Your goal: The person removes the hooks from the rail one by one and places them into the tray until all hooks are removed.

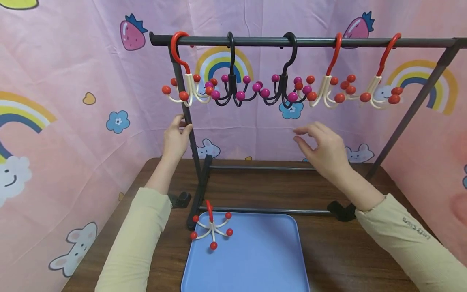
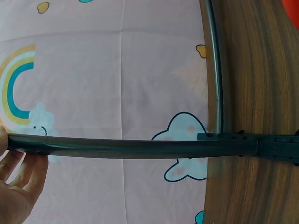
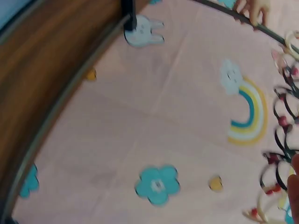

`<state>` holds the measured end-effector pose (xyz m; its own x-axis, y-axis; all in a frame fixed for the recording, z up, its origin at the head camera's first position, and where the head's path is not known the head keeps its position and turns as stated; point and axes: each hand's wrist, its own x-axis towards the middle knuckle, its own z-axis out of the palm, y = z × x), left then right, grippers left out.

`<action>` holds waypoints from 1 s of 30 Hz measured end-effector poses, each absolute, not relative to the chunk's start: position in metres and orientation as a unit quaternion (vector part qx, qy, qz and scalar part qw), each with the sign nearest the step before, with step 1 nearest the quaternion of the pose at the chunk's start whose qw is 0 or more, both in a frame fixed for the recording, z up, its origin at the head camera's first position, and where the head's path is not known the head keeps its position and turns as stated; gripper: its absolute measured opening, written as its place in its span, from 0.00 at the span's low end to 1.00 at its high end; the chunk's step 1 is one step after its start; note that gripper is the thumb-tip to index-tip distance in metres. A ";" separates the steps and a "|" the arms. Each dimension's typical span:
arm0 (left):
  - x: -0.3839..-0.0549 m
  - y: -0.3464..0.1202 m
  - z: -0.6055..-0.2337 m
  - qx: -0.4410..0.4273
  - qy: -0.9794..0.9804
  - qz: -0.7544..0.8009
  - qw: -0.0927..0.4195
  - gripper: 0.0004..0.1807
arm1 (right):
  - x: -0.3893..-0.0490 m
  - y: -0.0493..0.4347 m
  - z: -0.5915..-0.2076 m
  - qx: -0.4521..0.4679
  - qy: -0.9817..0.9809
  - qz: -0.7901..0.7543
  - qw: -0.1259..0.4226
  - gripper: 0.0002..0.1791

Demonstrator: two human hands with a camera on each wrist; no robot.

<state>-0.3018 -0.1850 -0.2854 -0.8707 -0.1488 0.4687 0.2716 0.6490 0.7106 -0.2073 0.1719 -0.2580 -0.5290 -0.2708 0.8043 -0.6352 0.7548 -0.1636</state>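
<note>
My left hand [image 1: 175, 140] holds the left upright post [image 1: 195, 150] of a dark clothes rack, fingers and thumb on either side of it. The left wrist view shows the same post [image 2: 140, 148]. My right hand [image 1: 326, 152] is raised below the hangers, thumb and fingers apart with nothing between them. Several claw-shaped hooks hang from the top bar [image 1: 259, 41]: a red-and-white hook [image 1: 189, 83] at the left end, two black hooks with magenta balls [image 1: 232, 83], and two more red-and-white hooks [image 1: 326, 87] at right. Another red-and-white hook [image 1: 211, 224] lies on the blue tray [image 1: 262, 259].
The rack stands on a brown wooden table [image 1: 350, 247], its feet [image 1: 198, 202] and lower bars [image 1: 270, 211] behind the tray. A pink patterned curtain [image 1: 251, 142] closes off the back and sides. The right post [image 1: 408, 113] slants down beyond my right arm.
</note>
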 end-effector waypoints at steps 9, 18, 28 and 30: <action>-0.301 -0.184 -0.283 -0.035 -0.873 -0.415 0.253 0.18 | -0.205 0.212 -0.205 0.170 -0.833 0.223 0.476 0.12; -0.300 -0.185 -0.282 -0.024 -0.875 -0.421 0.238 0.18 | -0.218 0.256 -0.171 0.006 -0.835 0.286 0.470 0.21; -0.299 -0.185 -0.282 -0.027 -0.878 -0.414 0.239 0.19 | -0.234 0.279 -0.158 -0.097 -0.836 0.309 0.444 0.23; -0.299 -0.185 -0.282 -0.028 -0.877 -0.415 0.239 0.18 | -0.236 0.282 -0.157 -0.112 -0.837 0.328 0.423 0.24</action>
<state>-0.2987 -0.1851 -0.2821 -0.8838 -0.1490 0.4435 0.2485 0.6536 0.7149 -0.2362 0.2823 -0.1570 -0.6166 0.4651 0.6352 -0.0895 0.7603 -0.6434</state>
